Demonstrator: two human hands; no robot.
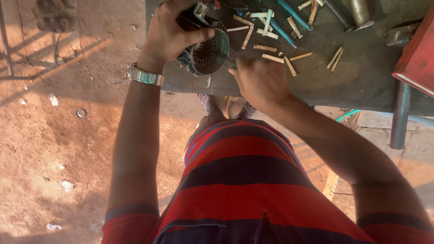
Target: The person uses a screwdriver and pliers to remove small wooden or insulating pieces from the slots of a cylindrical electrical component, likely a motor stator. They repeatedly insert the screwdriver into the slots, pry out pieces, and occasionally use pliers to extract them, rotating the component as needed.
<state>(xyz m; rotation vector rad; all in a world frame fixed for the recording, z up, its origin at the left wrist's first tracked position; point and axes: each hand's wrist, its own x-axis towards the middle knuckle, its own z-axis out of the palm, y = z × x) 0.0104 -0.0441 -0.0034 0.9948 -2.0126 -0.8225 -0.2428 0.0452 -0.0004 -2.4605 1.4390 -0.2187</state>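
Observation:
A round motor stator point(209, 52) with a slotted steel core and a blue-green housing lies on its side at the near edge of a dark workbench point(361, 77). My left hand point(169, 31), with a metal watch point(145, 76) on its wrist, grips the top of the stator. Just right of the stator's open mouth, my right hand point(260, 81) is closed around a thin tool with a green handle, whose tip points into the bore. Most of that tool is hidden by my fingers.
Several short wooden slot sticks point(271, 47) lie scattered on the bench behind the stator, with blue rods point(289, 16) and metal tools point(359, 13). A red box point(418, 54) sits at the right edge over a metal leg point(400, 115). Dirt floor lies left.

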